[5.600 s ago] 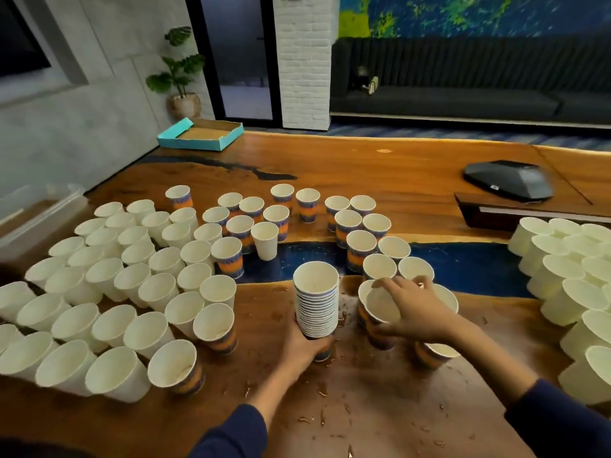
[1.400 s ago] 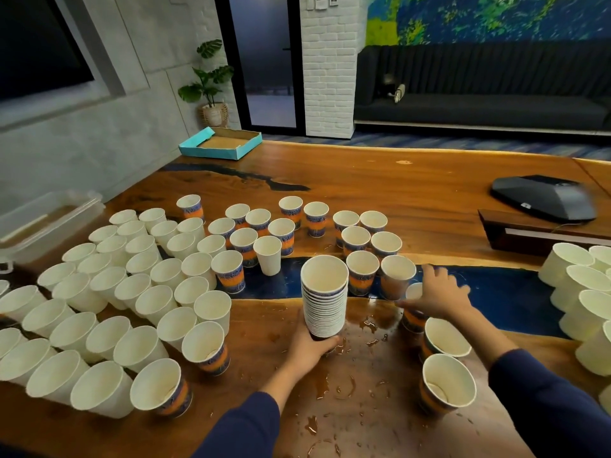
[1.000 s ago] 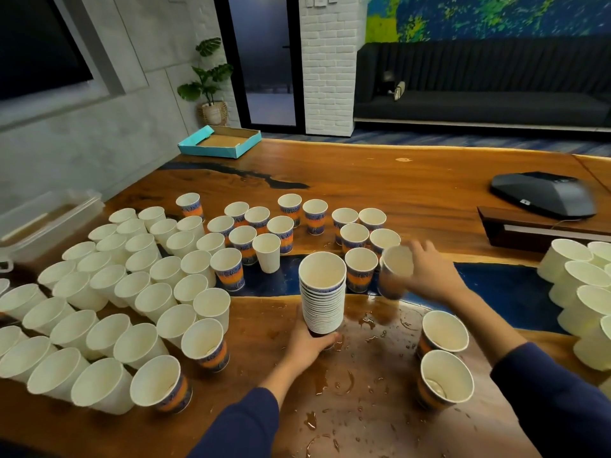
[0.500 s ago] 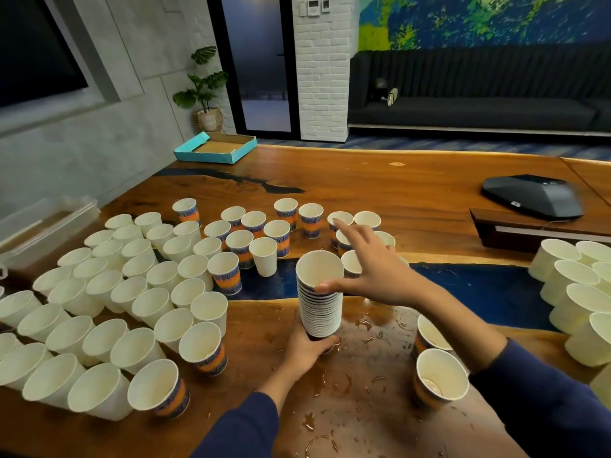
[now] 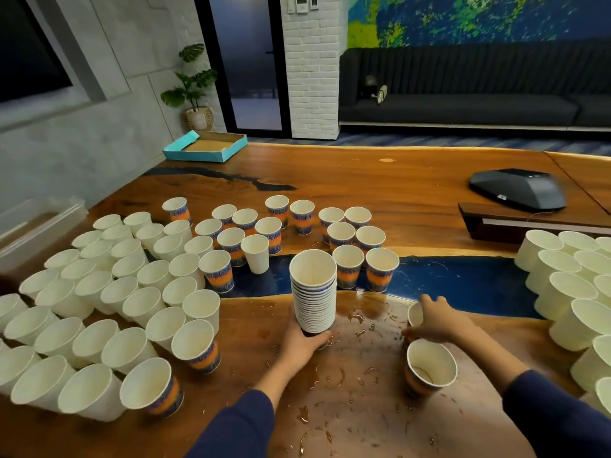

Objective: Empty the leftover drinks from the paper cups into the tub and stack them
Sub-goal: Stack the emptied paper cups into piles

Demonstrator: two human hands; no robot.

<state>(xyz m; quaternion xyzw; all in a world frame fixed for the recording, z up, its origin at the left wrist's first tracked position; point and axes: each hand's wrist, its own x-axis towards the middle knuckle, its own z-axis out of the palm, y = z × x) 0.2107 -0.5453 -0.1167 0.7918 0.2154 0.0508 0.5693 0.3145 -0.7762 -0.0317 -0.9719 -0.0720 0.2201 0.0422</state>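
Glossy brown wood formed the table (image 5: 413,193), crossed by a dark blue inlaid band and wet with scattered droplets near the person. White paper cups, tapered and round-rimmed, stood in a dense cluster (image 5: 109,292) on the left; some carried an orange and blue printed band. A second group of plain white cups (image 5: 568,292) was cut off by the right frame edge.

The left hand (image 5: 302,340) gripped the base of the stack of nested cups (image 5: 314,292), fingers curled round its lowest part. The stack stood upright, its rims forming tight white ridges; its bottom was hidden behind the hand, so contact with the table could not be determined.

The right hand (image 5: 436,322) lay over a partly covered cup (image 5: 415,314), fingers curled at its rim and thumb against its side. Most of that cup was hidden. Just in front of it stood a printed cup (image 5: 429,368) with a little dark liquid at the bottom.

A translucent plastic tub (image 5: 39,226) sat at the far left, well apart from both hands, partly cut off. A teal cardboard tray (image 5: 205,148) lay at the far table edge, and a dark grey device (image 5: 517,188) rested at right.
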